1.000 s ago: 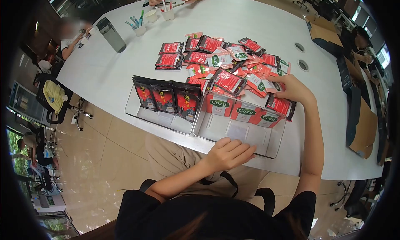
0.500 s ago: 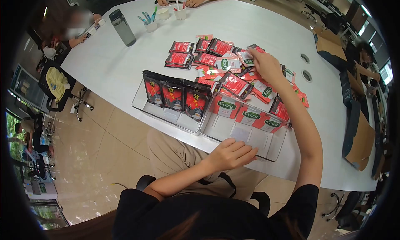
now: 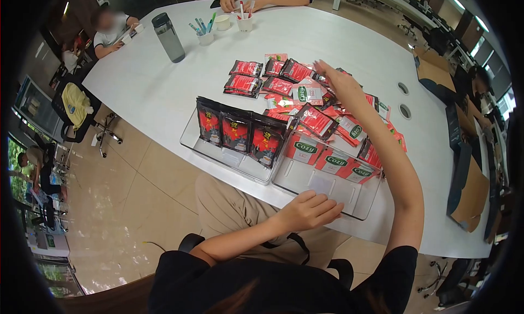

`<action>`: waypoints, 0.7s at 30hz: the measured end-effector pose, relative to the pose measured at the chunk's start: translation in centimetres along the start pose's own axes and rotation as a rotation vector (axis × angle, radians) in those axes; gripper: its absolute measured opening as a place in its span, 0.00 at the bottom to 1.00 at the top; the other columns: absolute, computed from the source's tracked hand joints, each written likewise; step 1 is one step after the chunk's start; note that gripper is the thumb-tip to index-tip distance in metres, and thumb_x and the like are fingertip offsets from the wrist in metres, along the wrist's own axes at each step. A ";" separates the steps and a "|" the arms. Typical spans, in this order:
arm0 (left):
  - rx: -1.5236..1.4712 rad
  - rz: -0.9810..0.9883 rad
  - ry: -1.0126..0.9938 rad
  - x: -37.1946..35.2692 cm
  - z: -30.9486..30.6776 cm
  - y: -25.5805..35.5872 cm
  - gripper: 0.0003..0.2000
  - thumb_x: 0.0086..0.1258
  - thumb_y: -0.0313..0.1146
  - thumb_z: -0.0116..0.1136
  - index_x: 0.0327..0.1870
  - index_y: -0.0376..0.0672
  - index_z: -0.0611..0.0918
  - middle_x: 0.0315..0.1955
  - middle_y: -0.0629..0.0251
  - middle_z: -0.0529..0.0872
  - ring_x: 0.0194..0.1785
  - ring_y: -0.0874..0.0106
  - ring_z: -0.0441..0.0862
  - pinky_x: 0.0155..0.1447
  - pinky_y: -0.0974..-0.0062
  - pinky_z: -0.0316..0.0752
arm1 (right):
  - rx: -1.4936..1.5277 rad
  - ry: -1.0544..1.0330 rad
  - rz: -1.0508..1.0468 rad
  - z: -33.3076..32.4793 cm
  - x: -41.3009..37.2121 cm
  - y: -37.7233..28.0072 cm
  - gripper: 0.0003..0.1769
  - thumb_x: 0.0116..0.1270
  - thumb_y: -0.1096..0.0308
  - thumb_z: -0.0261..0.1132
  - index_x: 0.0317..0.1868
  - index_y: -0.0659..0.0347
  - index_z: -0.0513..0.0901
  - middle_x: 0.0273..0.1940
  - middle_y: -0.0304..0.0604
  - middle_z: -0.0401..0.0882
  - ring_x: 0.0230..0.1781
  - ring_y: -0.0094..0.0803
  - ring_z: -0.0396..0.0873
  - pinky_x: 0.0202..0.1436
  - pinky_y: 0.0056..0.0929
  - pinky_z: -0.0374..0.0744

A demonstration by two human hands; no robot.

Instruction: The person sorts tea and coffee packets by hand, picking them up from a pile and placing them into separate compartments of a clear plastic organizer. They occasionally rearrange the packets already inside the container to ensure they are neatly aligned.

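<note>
My left hand lies on the near rim of a clear tray that holds a row of upright red Cozy packets. A second clear tray to its left holds three upright black-and-red coffee packets. My right hand reaches over a loose pile of red packets behind the trays, with its fingertips down on the packets at the pile's far side. I cannot make out a packet pinched in it.
On the white table stand a grey bottle and cups of pens. Another person's hands rest at the far edge; a second person sits at the left. Two cable holes and cardboard boxes lie to the right.
My right hand has swung from the pile's right side, near the Cozy tray, up and left to the pile's far side. My left hand stays on the tray rim.
</note>
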State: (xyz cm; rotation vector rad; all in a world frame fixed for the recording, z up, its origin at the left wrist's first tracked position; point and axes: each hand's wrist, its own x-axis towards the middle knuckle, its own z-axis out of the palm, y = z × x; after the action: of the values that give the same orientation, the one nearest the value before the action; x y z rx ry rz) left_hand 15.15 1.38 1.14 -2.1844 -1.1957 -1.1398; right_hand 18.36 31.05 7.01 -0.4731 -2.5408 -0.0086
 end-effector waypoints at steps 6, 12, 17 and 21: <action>0.001 0.009 -0.005 -0.2 0.0 -0.1 0.13 0.64 0.40 0.65 0.47 0.50 0.83 0.35 0.79 0.80 0.34 0.82 0.76 0.40 0.81 0.62 | 0.075 -0.321 -0.094 1.6 -0.2 -1.5 0.29 0.69 0.61 0.59 0.70 0.52 0.66 0.64 0.52 0.73 0.45 0.47 0.82 0.50 0.42 0.80; -0.029 0.010 0.023 0.0 -0.1 0.0 0.13 0.65 0.37 0.62 0.48 0.44 0.80 0.34 0.75 0.78 0.35 0.78 0.75 0.40 0.79 0.65 | 0.184 -0.438 0.033 -0.5 0.5 -2.6 0.26 0.66 0.65 0.60 0.66 0.54 0.71 0.53 0.54 0.80 0.44 0.51 0.82 0.48 0.44 0.80; -0.023 0.004 0.007 0.0 -0.1 0.0 0.13 0.65 0.37 0.61 0.48 0.44 0.80 0.34 0.75 0.78 0.35 0.79 0.74 0.40 0.79 0.65 | 0.177 -0.374 0.028 1.3 1.1 -0.9 0.27 0.65 0.74 0.57 0.66 0.52 0.71 0.39 0.53 0.82 0.35 0.49 0.81 0.41 0.42 0.78; -0.040 0.005 0.004 -0.2 0.0 0.1 0.15 0.64 0.37 0.63 0.50 0.44 0.80 0.39 0.74 0.80 0.38 0.77 0.76 0.40 0.77 0.66 | 0.275 -0.170 0.057 -0.3 1.2 -1.5 0.24 0.66 0.75 0.56 0.63 0.56 0.75 0.34 0.56 0.81 0.30 0.52 0.80 0.38 0.41 0.77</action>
State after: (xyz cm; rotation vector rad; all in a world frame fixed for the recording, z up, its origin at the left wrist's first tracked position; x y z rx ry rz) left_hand 15.11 1.22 1.00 -2.2118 -1.1750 -1.1756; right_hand 17.06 30.00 8.00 -0.4514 -2.6371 0.4130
